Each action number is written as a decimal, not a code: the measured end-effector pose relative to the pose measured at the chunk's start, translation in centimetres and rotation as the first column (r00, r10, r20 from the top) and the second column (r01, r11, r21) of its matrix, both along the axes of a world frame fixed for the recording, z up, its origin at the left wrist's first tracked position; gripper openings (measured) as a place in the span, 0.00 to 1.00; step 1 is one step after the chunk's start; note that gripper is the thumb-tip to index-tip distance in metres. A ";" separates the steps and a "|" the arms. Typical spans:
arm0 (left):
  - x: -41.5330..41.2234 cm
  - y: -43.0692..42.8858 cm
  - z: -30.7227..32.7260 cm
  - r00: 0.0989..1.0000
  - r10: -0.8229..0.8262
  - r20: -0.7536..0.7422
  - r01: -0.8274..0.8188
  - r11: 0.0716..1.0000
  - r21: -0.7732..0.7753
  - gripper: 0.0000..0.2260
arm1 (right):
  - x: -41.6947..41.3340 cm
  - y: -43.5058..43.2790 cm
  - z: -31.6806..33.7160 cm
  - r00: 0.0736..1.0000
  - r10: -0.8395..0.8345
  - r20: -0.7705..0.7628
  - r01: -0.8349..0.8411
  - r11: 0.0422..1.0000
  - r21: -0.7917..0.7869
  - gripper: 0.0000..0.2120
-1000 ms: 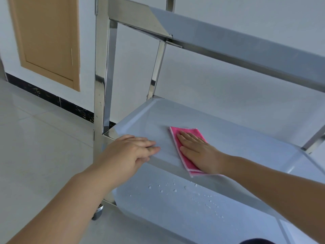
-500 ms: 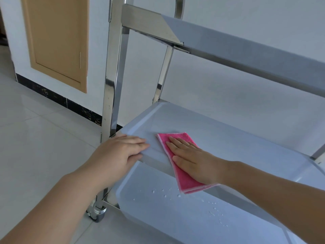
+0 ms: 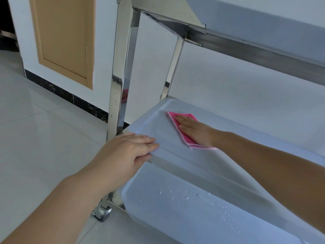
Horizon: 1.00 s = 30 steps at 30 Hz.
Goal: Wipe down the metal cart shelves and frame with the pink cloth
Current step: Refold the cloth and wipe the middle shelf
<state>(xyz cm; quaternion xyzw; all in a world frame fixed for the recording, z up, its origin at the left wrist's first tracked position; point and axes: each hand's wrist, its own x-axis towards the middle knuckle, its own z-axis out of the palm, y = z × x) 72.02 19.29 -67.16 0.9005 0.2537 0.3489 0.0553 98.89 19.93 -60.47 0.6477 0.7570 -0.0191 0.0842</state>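
A three-tier stainless steel cart stands in front of me. Its middle shelf [image 3: 237,131] carries the folded pink cloth [image 3: 184,136], and my right hand [image 3: 195,131] lies flat on that cloth with fingers extended, pressing it down near the shelf's far left corner. My left hand [image 3: 130,152] grips the front left corner of the same shelf, fingers on top and thumb under the rim. Water droplets dot the bottom shelf [image 3: 202,212]. The top shelf [image 3: 255,30] overhangs at upper right.
The cart's shiny front left post [image 3: 121,71] rises beside my left hand, with a caster wheel [image 3: 102,213] at its foot. A white wall with a tan panel door [image 3: 65,37] and dark skirting stands behind. Pale floor tiles spread to the left.
My right hand has slid the pink cloth away from the front edge, toward the back left of the middle shelf. My left hand stays on the front corner; the view has shifted closer.
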 end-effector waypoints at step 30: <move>0.3 0.3 -0.8 0.991 -0.101 0.085 0.100 0.995 0.009 0.14 | 4.4 14.2 -0.1 0.906 0.129 0.404 -0.152 0.988 0.026 0.26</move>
